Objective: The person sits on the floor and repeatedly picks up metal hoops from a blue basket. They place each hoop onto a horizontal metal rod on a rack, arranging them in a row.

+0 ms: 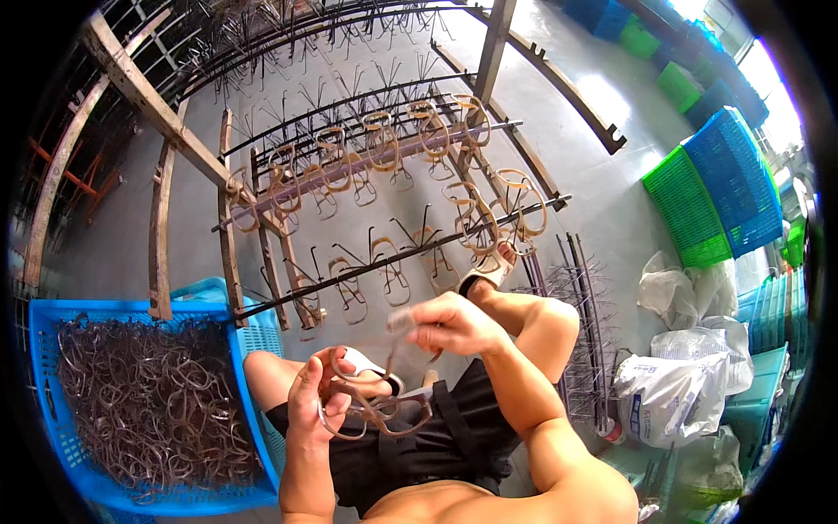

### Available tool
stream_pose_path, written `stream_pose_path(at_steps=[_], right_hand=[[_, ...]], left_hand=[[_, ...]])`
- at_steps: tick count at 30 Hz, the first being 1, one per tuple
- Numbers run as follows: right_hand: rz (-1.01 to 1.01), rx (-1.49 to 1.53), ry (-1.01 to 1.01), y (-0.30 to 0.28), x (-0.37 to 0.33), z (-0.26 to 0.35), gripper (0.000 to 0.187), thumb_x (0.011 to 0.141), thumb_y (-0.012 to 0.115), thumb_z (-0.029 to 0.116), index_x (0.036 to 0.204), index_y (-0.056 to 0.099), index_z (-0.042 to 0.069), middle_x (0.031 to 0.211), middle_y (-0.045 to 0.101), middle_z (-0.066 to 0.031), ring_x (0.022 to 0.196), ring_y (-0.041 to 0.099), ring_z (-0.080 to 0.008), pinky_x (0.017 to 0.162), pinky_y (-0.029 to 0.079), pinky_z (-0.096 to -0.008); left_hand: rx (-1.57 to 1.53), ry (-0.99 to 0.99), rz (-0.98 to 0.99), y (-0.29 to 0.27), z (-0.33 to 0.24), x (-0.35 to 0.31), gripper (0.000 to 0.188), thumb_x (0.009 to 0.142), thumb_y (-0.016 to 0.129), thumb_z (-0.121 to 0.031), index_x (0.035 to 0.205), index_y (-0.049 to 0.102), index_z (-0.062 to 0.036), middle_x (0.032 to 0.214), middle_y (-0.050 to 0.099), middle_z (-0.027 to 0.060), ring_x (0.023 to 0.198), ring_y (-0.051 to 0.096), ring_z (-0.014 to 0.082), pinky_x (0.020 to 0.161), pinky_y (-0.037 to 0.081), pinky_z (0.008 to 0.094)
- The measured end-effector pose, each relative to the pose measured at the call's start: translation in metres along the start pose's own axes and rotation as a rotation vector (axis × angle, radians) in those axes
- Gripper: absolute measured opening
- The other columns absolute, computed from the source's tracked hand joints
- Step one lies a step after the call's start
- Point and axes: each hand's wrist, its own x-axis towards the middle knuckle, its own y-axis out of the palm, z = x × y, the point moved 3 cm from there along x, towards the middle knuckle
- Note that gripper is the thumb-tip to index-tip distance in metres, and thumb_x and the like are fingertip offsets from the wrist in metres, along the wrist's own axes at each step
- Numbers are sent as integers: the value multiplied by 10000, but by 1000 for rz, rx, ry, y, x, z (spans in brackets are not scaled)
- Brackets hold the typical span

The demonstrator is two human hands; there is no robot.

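My left hand (307, 400) is closed around a few brownish, see-through eyeglass frames (410, 426) that hang out to its right above my lap. In front of it my right hand (461, 325) pinches another eyeglass frame (400, 339), which is smeared by motion. Just ahead stands a rack with a lower hooked bar (349, 278). Tan eyeglass frames (476, 223) hang at the right end of that bar, while bent wire hooks fill its left and middle. More tan frames (381, 144) line the bar behind.
To my left a blue basket (42, 375) holds a heap of eyeglass frames. Wooden uprights (229, 218) support the rack, and further hooked bars stand behind. On the right are hooked rods (580, 306), white plastic bags (672, 393), and stacked green and blue crates (729, 188).
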Motion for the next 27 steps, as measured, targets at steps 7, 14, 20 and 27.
stream_pose_path(at_steps=[7,14,20,27], right_hand=[[-870,342,9,-34,15,-34,300,954,487,165,1244,496,90,666,478,16,459,429,-36,387,346,-181],[-1285,100,-38,-38,30,-76,258,990,395,189,1192,478,52,571,428,7,445,392,-72,429,400,-224],[-1239,295,4,-40,41,-77,207,981,418,196,1103,504,53,577,445,6,442,426,-78,376,373,-213],[-1262,363,-30,-38,45,-75,211,952,494,205,1042,580,34,599,455,45,442,408,-27,384,367,-187]], left_hand=[[87,103,-99,-22,0,-5,277,826,561,-107,1061,524,34,935,572,76,620,492,98,492,405,198],[249,172,-164,-36,1,-5,346,712,483,97,1047,553,44,1214,509,142,799,554,132,612,462,207],[379,283,-176,-34,-3,-2,235,825,496,63,1036,598,53,1291,477,122,788,564,120,669,485,218],[608,346,-178,-34,-4,0,194,840,565,11,1027,609,41,1117,547,72,789,573,116,651,474,223]])
